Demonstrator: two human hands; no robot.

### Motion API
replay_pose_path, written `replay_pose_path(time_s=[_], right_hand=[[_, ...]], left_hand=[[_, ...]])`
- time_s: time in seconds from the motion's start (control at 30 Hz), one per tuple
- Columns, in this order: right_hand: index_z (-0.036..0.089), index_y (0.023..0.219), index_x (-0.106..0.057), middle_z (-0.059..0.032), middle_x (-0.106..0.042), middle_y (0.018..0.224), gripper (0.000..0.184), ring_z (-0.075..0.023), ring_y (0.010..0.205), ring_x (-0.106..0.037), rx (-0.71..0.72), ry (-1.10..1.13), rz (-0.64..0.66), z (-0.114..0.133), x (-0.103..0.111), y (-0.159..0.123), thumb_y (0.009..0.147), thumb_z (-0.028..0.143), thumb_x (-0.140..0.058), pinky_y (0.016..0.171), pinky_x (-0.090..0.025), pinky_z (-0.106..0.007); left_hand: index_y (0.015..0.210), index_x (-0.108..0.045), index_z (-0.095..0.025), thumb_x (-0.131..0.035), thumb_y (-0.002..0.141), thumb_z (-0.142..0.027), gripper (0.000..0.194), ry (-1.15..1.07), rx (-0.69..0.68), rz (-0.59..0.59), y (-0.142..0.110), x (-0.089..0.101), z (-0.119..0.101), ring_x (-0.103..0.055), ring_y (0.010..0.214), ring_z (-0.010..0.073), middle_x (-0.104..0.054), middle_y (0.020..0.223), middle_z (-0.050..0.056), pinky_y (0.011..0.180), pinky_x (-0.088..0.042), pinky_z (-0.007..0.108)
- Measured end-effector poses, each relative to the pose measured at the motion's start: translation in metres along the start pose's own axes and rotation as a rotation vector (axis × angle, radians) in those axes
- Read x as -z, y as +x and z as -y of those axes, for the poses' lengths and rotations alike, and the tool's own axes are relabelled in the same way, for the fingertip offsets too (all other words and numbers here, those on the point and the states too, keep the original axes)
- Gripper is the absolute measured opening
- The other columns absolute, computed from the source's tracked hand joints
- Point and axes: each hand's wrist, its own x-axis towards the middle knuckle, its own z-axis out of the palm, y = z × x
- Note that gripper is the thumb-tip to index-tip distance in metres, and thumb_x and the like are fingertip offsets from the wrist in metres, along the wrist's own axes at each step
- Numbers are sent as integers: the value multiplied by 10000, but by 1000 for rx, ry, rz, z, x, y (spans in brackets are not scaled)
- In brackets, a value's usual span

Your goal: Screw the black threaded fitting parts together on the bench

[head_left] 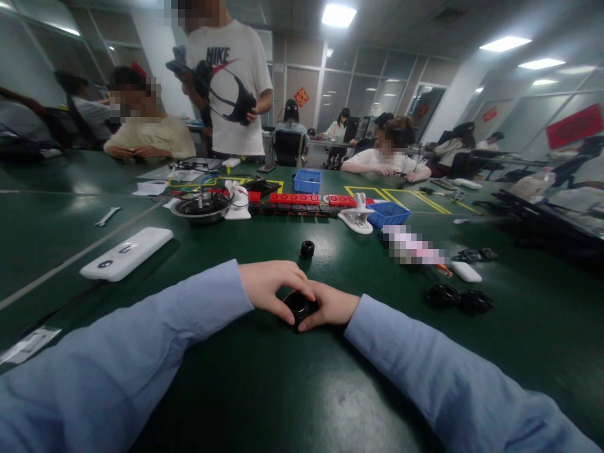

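**Clamped from both sides**

My left hand (271, 284) and right hand (333, 303) grip the black ring (301, 311), opposed likely to steady it, above the green table (255, 377). Just beyond, a smaller black part (307, 250) sits, presumably within reach; farther, a blue bin (306, 185).

A broad green desk (363, 393) fills the near part of the room, its glossy surface catching light. Far behind it, a black office chair (289, 150) stands before pale-framed glass panels (365, 72) and a red diamond-shaped decoration (301, 96). A white pillar (153, 56) rises at left, a red banner (574, 126) hangs at right, and bright rectangular lights (339, 16) glow in the ceiling (406, 19).
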Motion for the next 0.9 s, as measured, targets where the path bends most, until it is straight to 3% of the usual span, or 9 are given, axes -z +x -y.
replay_pose_path(time_s=[0.33,0.9], right_hand=[[136,1012,-653,-36,-656,974,502,-215,979,-596,-10,-24,-12,-3,0,2,550,226,-824,911,-454,-350],[138,975,-660,-46,-659,1012,470,-225,997,-595,-21,-13,-24,-5,1,3,552,252,-830,909,-451,-350]], left_hand=[[1164,-619,-195,-758,711,-209,474,80,84,85,4,-2,-6,-549,1100,223,-611,1216,77,968,-411,314],[1128,-615,-211,-735,739,-319,421,201,300,92,8,-5,-19,-562,1072,235,-611,1148,62,894,-441,327]])
